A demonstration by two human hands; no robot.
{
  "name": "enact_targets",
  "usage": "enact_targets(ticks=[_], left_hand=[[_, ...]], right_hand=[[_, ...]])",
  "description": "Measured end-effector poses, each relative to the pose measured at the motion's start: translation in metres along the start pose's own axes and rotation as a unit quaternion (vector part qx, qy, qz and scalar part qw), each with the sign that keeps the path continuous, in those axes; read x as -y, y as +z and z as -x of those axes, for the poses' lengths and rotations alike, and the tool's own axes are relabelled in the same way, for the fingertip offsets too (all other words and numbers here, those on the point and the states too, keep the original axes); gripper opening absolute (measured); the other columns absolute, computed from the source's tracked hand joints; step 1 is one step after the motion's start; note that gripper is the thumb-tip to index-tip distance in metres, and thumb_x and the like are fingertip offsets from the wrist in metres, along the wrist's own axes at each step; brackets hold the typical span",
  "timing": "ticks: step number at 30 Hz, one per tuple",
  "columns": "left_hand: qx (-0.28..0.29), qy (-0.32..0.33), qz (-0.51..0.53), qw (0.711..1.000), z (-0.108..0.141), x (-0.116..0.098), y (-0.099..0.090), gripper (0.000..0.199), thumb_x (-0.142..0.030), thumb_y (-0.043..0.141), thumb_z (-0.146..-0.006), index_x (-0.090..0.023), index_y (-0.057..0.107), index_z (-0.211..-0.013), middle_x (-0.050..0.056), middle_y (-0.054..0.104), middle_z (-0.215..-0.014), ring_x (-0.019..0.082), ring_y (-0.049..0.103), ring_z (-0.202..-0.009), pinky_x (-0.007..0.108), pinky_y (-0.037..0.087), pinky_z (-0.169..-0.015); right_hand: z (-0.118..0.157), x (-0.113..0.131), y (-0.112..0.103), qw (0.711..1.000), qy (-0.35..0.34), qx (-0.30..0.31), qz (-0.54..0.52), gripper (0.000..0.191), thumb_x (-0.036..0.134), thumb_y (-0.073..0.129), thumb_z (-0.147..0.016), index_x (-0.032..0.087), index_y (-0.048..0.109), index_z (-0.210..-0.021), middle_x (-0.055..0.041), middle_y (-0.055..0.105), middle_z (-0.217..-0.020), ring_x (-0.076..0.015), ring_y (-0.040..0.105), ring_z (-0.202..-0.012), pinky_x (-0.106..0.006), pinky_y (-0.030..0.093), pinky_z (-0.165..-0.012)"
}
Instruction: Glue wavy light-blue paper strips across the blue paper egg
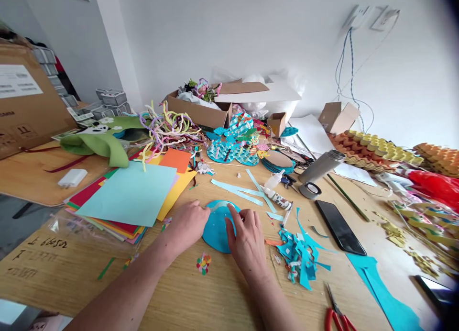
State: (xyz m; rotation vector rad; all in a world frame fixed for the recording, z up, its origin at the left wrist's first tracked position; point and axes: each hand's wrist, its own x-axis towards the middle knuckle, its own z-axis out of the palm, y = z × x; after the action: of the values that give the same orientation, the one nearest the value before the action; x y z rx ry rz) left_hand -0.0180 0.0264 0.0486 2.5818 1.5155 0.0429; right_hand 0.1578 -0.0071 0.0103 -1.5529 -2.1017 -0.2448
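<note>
Wooden table [229,292]; both hands [188,223] [247,242] press blue disc [217,230].

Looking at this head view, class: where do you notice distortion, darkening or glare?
Head view: wide-lens bending curves the light wooden table; the top right corner darkens; window glare glints off the black phone; soft daylight leaves faint shadows beneath both hands on the round blue paper disc.

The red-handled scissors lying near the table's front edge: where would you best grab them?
By the red handle loops of the scissors, coming from above at the table's near edge. They lie flat, loops toward the person, blades pointing away, with bare wood around them.
</note>
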Motion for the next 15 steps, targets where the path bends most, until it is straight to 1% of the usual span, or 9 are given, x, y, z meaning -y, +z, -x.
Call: enact_targets(ticks=[2, 4, 10, 15], left_hand=[[-0.001, 0.003, -0.001, 1.000, 0.0000, -0.0001, 0.0007, 0.034, -0.004, 0.039, -0.083, -0.015, 0.068, -0.094, 0.014, 0.067, -0.078, 0.025, 0.065, -0.084, 0.034, 0.047, -0.080], [-0.003, 0.004, -0.003, 1.000, 0.0003, 0.0000, 0.0016, 0.034, -0.003, 0.039, -0.082, -0.015, 0.068, -0.095, 0.014, 0.067, -0.078, 0.025, 0.065, -0.084, 0.034, 0.047, -0.081], [-0.003, 0.004, -0.009, 1.000, 0.0000, 0.0010, 0.0044, 0.035, -0.002, 0.038, -0.082, -0.014, 0.068, -0.094, 0.014, 0.067, -0.079, 0.025, 0.066, -0.084, 0.034, 0.047, -0.079], [-0.001, 0.006, -0.013, 1.000, -0.0004, 0.0002, 0.0041, 0.036, -0.001, 0.038, -0.081, -0.015, 0.068, -0.097, 0.014, 0.067, -0.078, 0.025, 0.066, -0.083, 0.034, 0.048, -0.077]], right_hand=[[0.0010, -0.0007, 0.0001, 1.000, -0.004, 0.015, 0.013, 0.040, 0.011, 0.041, -0.091, 0.014, 0.054, -0.128, -0.0101, 0.049, -0.090, -0.0231, 0.045, -0.082, -0.036, 0.044, -0.072], [0.0018, -0.0012, -0.0001, 0.999, -0.005, 0.029, 0.031, 0.043, 0.007, 0.040, -0.088, 0.013, 0.055, -0.128, -0.0101, 0.048, -0.089, -0.0235, 0.045, -0.083, -0.036, 0.044, -0.072], [0.0027, -0.0006, -0.0019, 0.998, 0.000, 0.034, 0.055, 0.044, 0.006, 0.042, -0.087, 0.015, 0.053, -0.129, -0.0093, 0.049, -0.088, -0.0231, 0.045, -0.082, -0.035, 0.043, -0.072], [0.0030, -0.0003, -0.0015, 0.996, -0.011, 0.039, 0.075, 0.044, 0.007, 0.044, -0.087, 0.012, 0.054, -0.130, -0.0099, 0.050, -0.085, -0.0235, 0.044, -0.080, -0.035, 0.042, -0.069]])
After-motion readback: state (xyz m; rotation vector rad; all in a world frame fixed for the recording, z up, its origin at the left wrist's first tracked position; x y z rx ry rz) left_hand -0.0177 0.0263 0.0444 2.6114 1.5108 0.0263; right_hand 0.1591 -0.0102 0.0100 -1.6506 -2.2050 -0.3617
